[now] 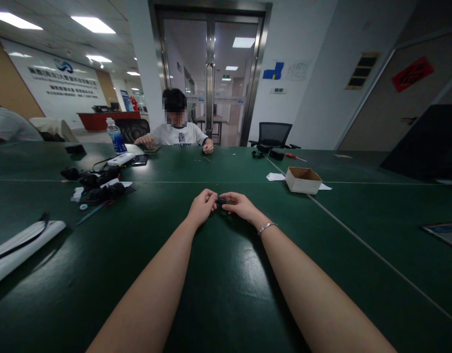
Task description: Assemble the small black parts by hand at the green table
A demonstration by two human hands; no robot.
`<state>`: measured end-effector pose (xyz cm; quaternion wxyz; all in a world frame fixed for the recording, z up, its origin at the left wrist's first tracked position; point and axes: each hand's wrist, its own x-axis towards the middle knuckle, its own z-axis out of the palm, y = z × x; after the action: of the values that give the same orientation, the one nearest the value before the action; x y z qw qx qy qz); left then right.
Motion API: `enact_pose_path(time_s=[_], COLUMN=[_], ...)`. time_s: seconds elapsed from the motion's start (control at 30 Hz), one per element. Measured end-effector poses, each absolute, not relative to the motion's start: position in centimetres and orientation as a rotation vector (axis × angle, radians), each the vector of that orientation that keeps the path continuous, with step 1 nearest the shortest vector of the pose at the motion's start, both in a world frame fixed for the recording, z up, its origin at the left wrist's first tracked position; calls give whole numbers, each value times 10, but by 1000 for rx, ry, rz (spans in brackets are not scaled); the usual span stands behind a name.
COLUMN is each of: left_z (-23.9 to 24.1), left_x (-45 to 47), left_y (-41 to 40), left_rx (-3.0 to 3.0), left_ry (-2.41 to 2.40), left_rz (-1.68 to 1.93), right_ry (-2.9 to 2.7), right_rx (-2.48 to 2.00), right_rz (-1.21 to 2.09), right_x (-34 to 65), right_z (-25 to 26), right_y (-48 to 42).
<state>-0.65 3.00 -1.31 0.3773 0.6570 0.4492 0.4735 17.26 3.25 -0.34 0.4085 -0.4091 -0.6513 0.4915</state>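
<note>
Both arms reach forward over the dark green table (218, 274), and the hands meet near its middle. Between the fingertips is a small black object (221, 200), too small and too covered to name. My left hand (203, 207) pinches its left end. From the other side, the curled fingers and thumb of my right hand (242, 206) close on its right end. A silver bracelet (267, 228) circles the right wrist.
An open cardboard box (303, 185) stands right, by white paper (275, 176). Black parts (100, 184) and a bottle (116, 136) are left. A white elongated object (23, 247) lies near left. A red screwdriver (295, 157) lies far right. Another person (179, 132) sits opposite.
</note>
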Motion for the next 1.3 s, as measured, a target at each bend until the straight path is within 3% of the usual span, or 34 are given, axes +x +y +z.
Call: enact_pose_path(time_s=[0.47, 0.8, 1.3], left_z=[-3, -2, -3], left_x=[-7, -6, -8], left_y=[22, 26, 27], left_rx=[1756, 1550, 1570], left_ry=[1454, 1212, 1137], left_rz=[1070, 1210, 1217], right_ry=[-1762, -1975, -1844], right_rx=[-1070, -1175, -1206], right_rz=[1103, 580, 605], right_x=[173, 159, 158], right_z=[-5, -7, -3], right_y=[33, 23, 21])
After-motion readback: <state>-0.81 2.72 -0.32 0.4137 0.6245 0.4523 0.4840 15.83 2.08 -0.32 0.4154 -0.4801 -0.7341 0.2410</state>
